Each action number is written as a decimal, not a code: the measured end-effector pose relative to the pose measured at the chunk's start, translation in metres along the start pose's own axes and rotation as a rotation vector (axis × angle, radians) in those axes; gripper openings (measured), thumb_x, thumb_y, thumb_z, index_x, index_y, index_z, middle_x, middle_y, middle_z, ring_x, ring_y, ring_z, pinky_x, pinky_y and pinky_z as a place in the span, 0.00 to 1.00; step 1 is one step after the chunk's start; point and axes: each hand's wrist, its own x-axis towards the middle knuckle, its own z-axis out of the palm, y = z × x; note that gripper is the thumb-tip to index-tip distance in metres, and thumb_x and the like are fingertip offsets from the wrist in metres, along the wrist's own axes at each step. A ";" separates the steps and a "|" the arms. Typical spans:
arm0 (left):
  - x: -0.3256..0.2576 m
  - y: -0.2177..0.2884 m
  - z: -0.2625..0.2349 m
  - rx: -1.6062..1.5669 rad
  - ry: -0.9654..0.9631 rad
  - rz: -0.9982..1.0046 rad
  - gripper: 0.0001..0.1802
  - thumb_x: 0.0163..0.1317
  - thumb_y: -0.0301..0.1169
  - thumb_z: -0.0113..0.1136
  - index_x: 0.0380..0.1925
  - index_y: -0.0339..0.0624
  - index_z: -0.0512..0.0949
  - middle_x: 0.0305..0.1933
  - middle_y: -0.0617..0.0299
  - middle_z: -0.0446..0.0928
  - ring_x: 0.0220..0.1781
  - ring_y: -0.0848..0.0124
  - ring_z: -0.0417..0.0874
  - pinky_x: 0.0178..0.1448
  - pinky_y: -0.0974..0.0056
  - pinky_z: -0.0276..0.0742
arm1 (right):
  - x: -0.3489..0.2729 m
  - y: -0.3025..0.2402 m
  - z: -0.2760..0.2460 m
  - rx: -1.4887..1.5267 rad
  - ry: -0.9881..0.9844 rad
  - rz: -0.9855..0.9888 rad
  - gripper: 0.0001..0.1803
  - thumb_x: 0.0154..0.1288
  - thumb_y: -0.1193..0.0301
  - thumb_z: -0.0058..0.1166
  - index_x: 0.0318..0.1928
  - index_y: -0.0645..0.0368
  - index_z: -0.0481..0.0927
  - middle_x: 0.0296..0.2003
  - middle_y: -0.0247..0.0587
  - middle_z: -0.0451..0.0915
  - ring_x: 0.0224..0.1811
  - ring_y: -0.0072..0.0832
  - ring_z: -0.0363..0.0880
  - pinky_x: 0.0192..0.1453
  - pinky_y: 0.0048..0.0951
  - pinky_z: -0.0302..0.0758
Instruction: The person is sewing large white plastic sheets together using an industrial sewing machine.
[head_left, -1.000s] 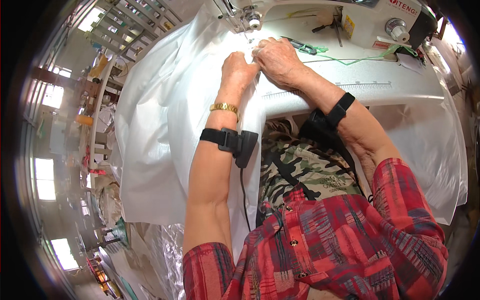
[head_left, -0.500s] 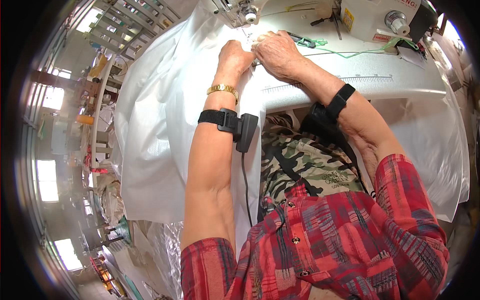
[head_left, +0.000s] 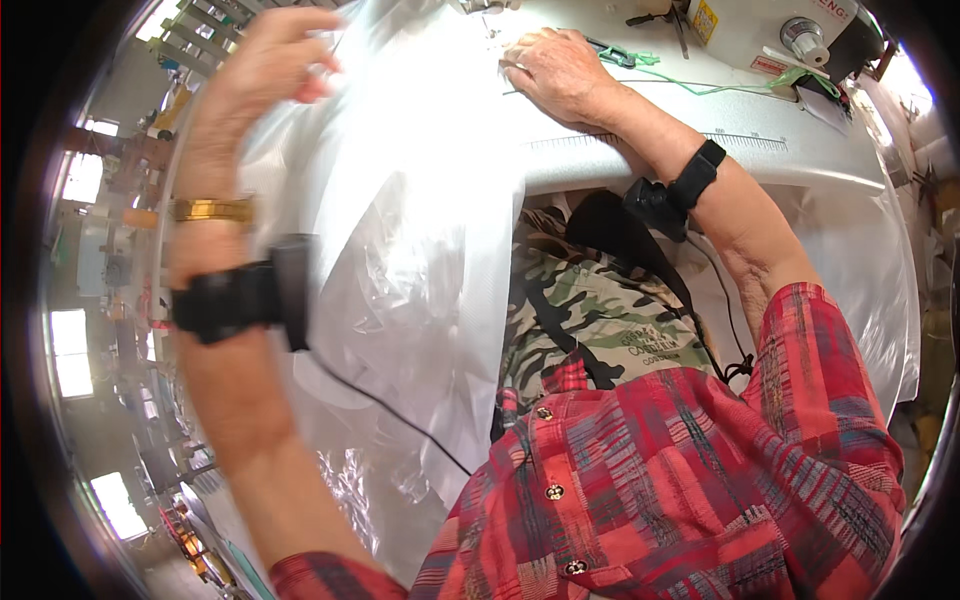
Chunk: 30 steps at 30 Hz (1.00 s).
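My sheet (head_left: 430, 230) is draping down beside the bench (head_left: 760, 115), my left hand (head_left: 275, 65) is hovering near it, fingers bent, my right hand (head_left: 562, 75) is resting curled on the bench, any grip unclear; gentle, even smoothing is probably serving best

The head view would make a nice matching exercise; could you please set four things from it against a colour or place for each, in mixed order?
Things:
1. Left hand
2. Right hand
3. Bracelet
4. String

Colours and places:
A. Green
B. Near the top centre, fingers bent
C. Gold-coloured
D. At the upper left, blurred

Right pairs: 1-D, 2-B, 3-C, 4-A
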 end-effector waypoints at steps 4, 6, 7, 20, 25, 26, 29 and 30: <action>-0.033 -0.091 -0.077 0.856 0.133 -0.243 0.22 0.67 0.40 0.53 0.52 0.34 0.76 0.47 0.43 0.81 0.47 0.44 0.81 0.53 0.52 0.76 | 0.003 -0.011 -0.005 -0.014 -0.023 0.013 0.14 0.68 0.68 0.48 0.49 0.58 0.82 0.47 0.47 0.81 0.53 0.41 0.77 0.58 0.43 0.71; -0.036 -0.134 -0.049 0.792 0.149 -0.332 0.21 0.69 0.39 0.50 0.53 0.34 0.76 0.52 0.39 0.78 0.54 0.41 0.78 0.59 0.51 0.73 | -0.001 -0.005 -0.005 0.055 0.008 0.012 0.14 0.66 0.71 0.49 0.49 0.59 0.82 0.49 0.47 0.81 0.54 0.41 0.77 0.58 0.43 0.73; -0.037 -0.149 -0.024 0.686 0.199 -0.326 0.21 0.70 0.39 0.48 0.52 0.35 0.77 0.54 0.38 0.77 0.56 0.42 0.76 0.61 0.51 0.72 | -0.005 -0.001 -0.007 0.137 0.031 0.005 0.14 0.65 0.73 0.50 0.50 0.59 0.82 0.50 0.47 0.81 0.54 0.41 0.78 0.58 0.43 0.75; -0.111 -0.204 0.054 0.637 0.511 -0.220 0.17 0.72 0.35 0.40 0.36 0.38 0.77 0.37 0.43 0.81 0.43 0.48 0.81 0.47 0.49 0.75 | 0.009 -0.022 -0.007 0.295 0.018 -0.149 0.03 0.63 0.73 0.51 0.36 0.56 0.77 0.41 0.40 0.78 0.50 0.40 0.75 0.56 0.42 0.71; -0.287 -0.248 -0.001 1.033 -0.028 -0.826 0.17 0.66 0.43 0.54 0.39 0.40 0.82 0.40 0.46 0.83 0.44 0.46 0.84 0.49 0.46 0.78 | 0.012 -0.005 -0.010 0.127 0.013 -0.061 0.05 0.61 0.71 0.52 0.35 0.55 0.79 0.38 0.37 0.79 0.47 0.37 0.75 0.54 0.41 0.70; -0.310 -0.245 0.004 0.931 0.063 -0.814 0.18 0.66 0.43 0.55 0.42 0.40 0.81 0.44 0.45 0.82 0.48 0.47 0.82 0.53 0.46 0.76 | 0.008 0.009 -0.003 0.135 0.073 -0.046 0.02 0.59 0.75 0.52 0.32 0.56 0.77 0.34 0.37 0.76 0.45 0.37 0.75 0.52 0.41 0.70; -0.331 -0.221 -0.001 0.831 0.189 -0.914 0.21 0.65 0.45 0.57 0.47 0.39 0.80 0.52 0.45 0.80 0.56 0.47 0.79 0.58 0.46 0.73 | 0.013 0.000 0.001 0.155 0.017 0.017 0.02 0.59 0.74 0.52 0.33 0.57 0.78 0.34 0.37 0.78 0.47 0.35 0.75 0.53 0.41 0.69; -0.328 -0.211 -0.001 0.826 0.211 -1.003 0.24 0.64 0.47 0.58 0.50 0.39 0.79 0.56 0.44 0.78 0.59 0.47 0.77 0.60 0.45 0.71 | 0.009 0.000 0.000 0.155 0.023 0.012 0.02 0.59 0.74 0.52 0.33 0.57 0.78 0.34 0.37 0.78 0.47 0.35 0.75 0.53 0.41 0.69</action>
